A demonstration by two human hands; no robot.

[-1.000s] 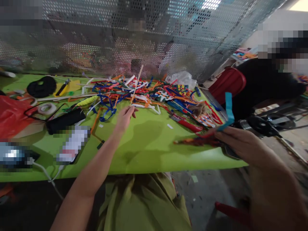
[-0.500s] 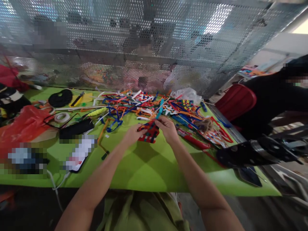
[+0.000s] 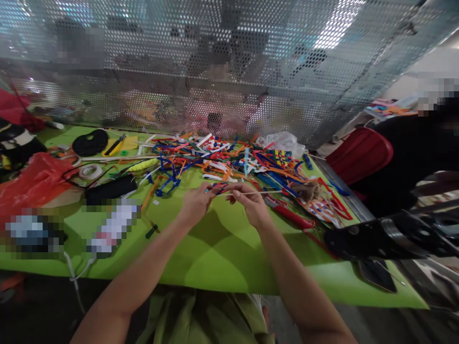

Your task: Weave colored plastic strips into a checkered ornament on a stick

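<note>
My left hand (image 3: 195,204) is closed around a small woven piece (image 3: 220,186) of red, blue and dark strips, which is tipped so that only a narrow part shows. Close beside it, my right hand (image 3: 251,204) pinches a thin pale stick (image 3: 267,192) that points out to the right, its other end reaching toward the woven piece. A light blue strip (image 3: 246,162) rises behind my right fingers; whether it joins the woven piece is hidden. Just beyond both hands spreads a heap of coloured strips (image 3: 215,155).
On the green table (image 3: 201,267) lie a red-handled tool (image 3: 292,213), a ball of twine (image 3: 307,190), a black case (image 3: 111,190), a tape roll (image 3: 90,172) and a phone (image 3: 114,229). A black clamp arm (image 3: 373,234) juts in at right. A person sits on a red chair (image 3: 362,153).
The woven piece has tipped from showing its face to nearly edge-on. My right hand has moved from the blue strip and now holds the stick level.
</note>
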